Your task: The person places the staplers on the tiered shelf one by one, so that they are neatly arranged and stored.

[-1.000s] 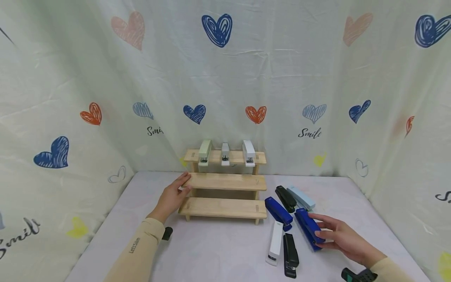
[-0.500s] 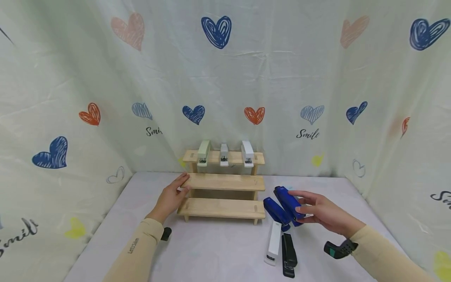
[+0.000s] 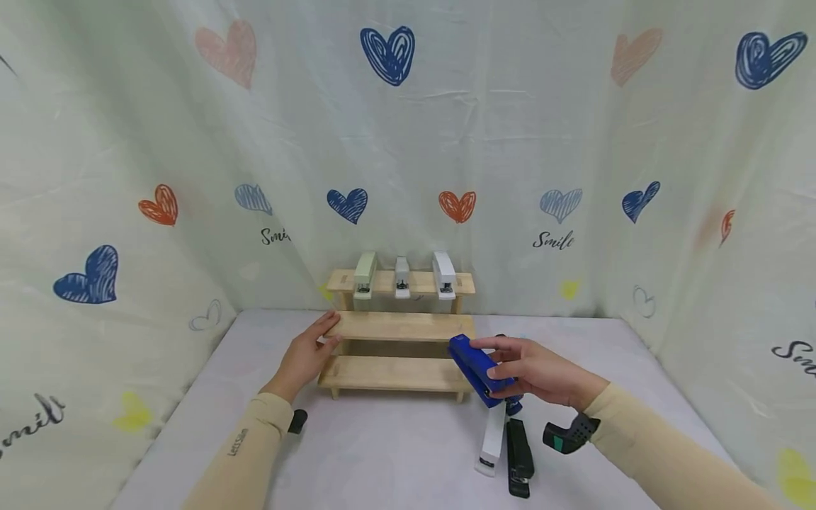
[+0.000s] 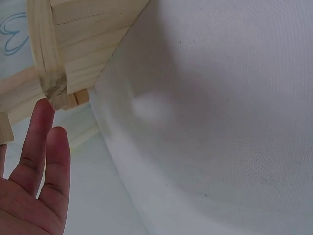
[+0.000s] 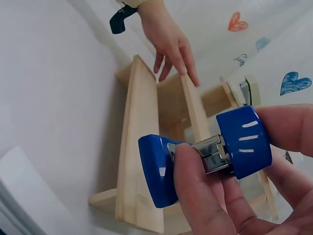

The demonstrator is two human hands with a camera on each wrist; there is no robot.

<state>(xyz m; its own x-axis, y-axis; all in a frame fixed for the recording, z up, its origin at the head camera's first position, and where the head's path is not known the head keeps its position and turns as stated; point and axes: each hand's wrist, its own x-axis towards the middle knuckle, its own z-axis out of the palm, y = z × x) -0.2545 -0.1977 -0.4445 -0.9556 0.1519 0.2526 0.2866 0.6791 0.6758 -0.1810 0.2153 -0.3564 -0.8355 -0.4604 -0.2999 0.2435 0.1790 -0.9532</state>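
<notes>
My right hand point(image 3: 532, 368) holds a blue stapler point(image 3: 474, 370) in front of the right end of the wooden three-tier shelf point(image 3: 398, 326). The thumb and fingers pinch its sides in the right wrist view, where the blue stapler point(image 5: 247, 142) shows its metal front and gapes apart. My left hand point(image 3: 304, 360) rests against the left end of the middle tier. In the left wrist view, fairly straight fingers point(image 4: 58, 156) reach the wooden frame point(image 4: 51, 58). Green point(image 3: 365, 275), grey point(image 3: 401, 276) and white point(image 3: 444, 275) staplers stand on the top tier.
A white stapler point(image 3: 491, 443) and a black stapler point(image 3: 520, 457) lie on the white-covered table point(image 3: 382, 460) below my right hand. Another blue stapler point(image 3: 514, 406) is mostly hidden behind the hand and the held one. A heart-printed curtain point(image 3: 408, 127) hangs behind the shelf.
My right hand has lifted the blue stapler from the right side of the group and carried it left to the shelf's right end. The left hand stays at the shelf.
</notes>
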